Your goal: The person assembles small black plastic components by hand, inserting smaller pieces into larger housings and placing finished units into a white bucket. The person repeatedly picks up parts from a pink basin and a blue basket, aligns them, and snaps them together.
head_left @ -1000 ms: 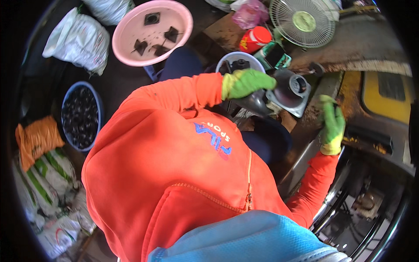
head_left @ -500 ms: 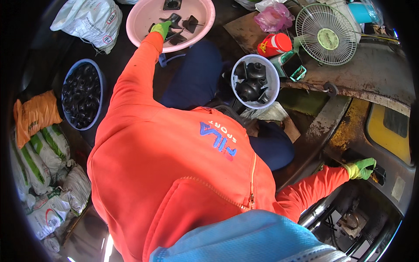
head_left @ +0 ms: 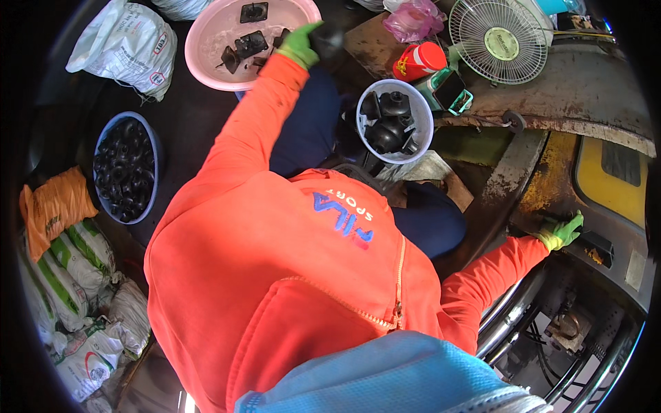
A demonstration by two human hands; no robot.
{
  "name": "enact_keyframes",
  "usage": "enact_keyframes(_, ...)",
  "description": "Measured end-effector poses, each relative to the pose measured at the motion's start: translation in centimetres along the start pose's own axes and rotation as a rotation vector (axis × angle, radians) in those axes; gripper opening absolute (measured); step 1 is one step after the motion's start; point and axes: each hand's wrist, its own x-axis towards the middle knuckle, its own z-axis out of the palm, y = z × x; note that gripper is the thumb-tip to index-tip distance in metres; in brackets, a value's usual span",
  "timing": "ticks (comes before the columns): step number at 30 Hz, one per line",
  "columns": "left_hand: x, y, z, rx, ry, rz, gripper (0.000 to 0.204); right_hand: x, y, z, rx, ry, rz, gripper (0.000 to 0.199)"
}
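My left hand [head_left: 300, 47], in a green glove, is over the right rim of the pink basin [head_left: 192, 51]. Thumb and fingers close on a dark, motion-blurred piece [head_left: 332, 38], which looks like one of the black moulded parts. Several such parts, one of them a flat square part [head_left: 251, 44], lie inside the basin. Far to the right, my right hand [head_left: 564, 233], also gloved in green, rests on the worn metal machine beside a dark slot [head_left: 596, 248]. Its fingers are extended, and nothing shows in them.
Between my knees and the fan [head_left: 502, 43] stands a pale bucket [head_left: 428, 127] of black parts. A blue tub [head_left: 157, 162] full of black rounded pieces is at the left, near stacked sacks [head_left: 86, 265]. A red container [head_left: 421, 60] stands beside a green holder [head_left: 460, 100].
My left hand has come out of the basin toward the right, with a blurred dark piece at its fingers. My right hand has moved up, away from the slot. The view has shifted slightly.
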Motion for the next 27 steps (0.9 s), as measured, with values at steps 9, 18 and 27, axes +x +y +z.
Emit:
enact_keyframes(9,-11.5,-9.0,7.4,1.261,-0.926,0.66,0.042,-8.9,-5.2,-4.0,-0.038,0.234,0.033,0.037)
enact_keyframes(18,-11.0,-10.0,7.0,1.42,-0.888,0.015,0.041,-15.5,-9.1,-3.2,-0.052,0.199,-0.238,0.028)
enact_keyframes(27,-11.2,-11.5,6.2,1.344,-0.956,-0.062,0.038,-11.1,-9.7,-9.1,-0.142,0.037,-0.651,0.026)
